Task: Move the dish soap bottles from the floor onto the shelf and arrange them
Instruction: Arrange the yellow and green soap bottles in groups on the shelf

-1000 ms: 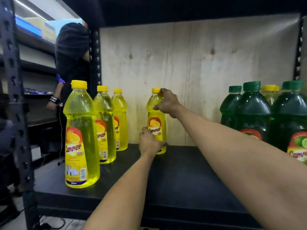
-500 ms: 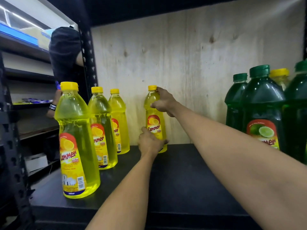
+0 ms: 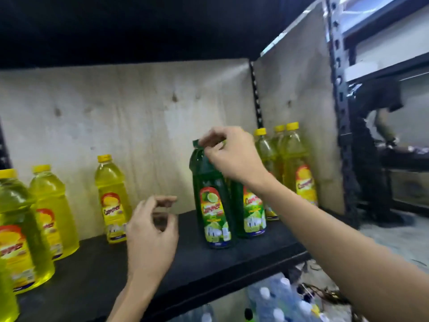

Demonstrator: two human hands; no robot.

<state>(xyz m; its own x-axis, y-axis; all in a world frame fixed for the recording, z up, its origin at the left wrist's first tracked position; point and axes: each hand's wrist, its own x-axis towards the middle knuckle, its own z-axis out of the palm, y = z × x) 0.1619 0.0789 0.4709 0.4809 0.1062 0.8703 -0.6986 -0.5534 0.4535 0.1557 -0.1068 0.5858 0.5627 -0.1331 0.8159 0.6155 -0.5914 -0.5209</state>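
A green dish soap bottle [image 3: 212, 205] stands upright on the black shelf [image 3: 232, 254], right of centre. My right hand [image 3: 229, 154] pinches its cap and neck from above. A second green bottle [image 3: 253, 212] stands close behind it on the right. My left hand [image 3: 151, 233] hovers over the shelf's middle with its fingers curled apart and nothing in them. A single yellow bottle [image 3: 111, 198] stands near the back wall. Two more yellow bottles [image 3: 50, 212] line the left end, and yellow ones [image 3: 299, 168] fill the right back corner.
A plywood back wall [image 3: 139, 117] and side panel close the shelf in. A black steel upright [image 3: 343, 112] marks the right end. A pack of water bottles [image 3: 274, 296] lies below the shelf. Another person [image 3: 380, 105] bends over at the far right.
Both hands have let go of the lone yellow bottle. My view has swung right, and my right hand now holds the green bottle's top while my left hand hangs free.
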